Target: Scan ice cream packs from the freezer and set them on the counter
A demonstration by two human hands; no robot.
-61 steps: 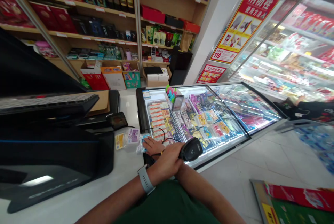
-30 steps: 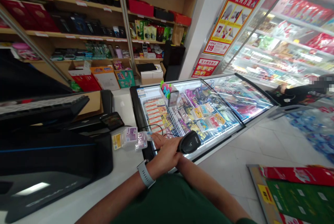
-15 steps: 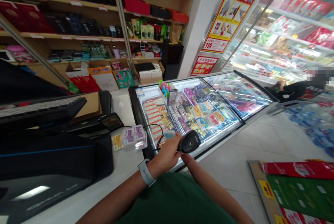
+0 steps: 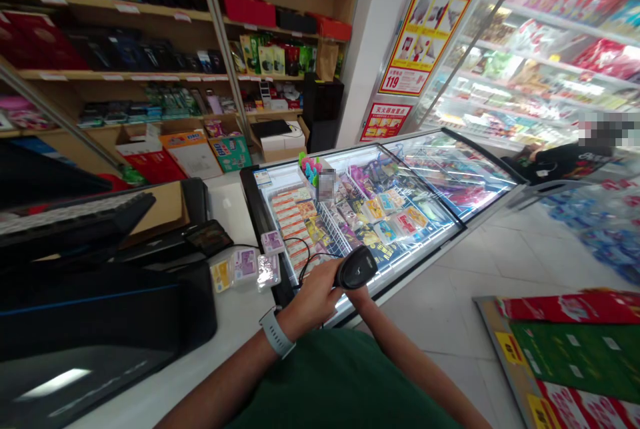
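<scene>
My left hand (image 4: 316,292), with a grey watch band on its wrist, is wrapped round a black handheld barcode scanner (image 4: 356,269). The scanner's head points away to the right, over the near edge of the glass-topped freezer (image 4: 345,229). Just below the scanner head is my right hand (image 4: 358,295); its fingers are hidden behind the scanner and the left hand. A thin black cable (image 4: 303,257) loops near the scanner. Left of my hands, on the white counter (image 4: 233,322), lie small clear-wrapped packs, one yellow (image 4: 221,275) and purple ones (image 4: 245,263).
A keyboard (image 4: 75,215) and a black checkout machine (image 4: 110,315) occupy the left. Stocked shelves (image 4: 125,75) line the back. A person in dark clothes (image 4: 560,159) is at far right, near wrapped bottles (image 4: 595,222). A display with red and green packs (image 4: 570,349) stands lower right.
The view has shifted slightly. My left hand still grips the scanner, with the right hand close beneath it. The purple packs on the counter look more spread apart.
</scene>
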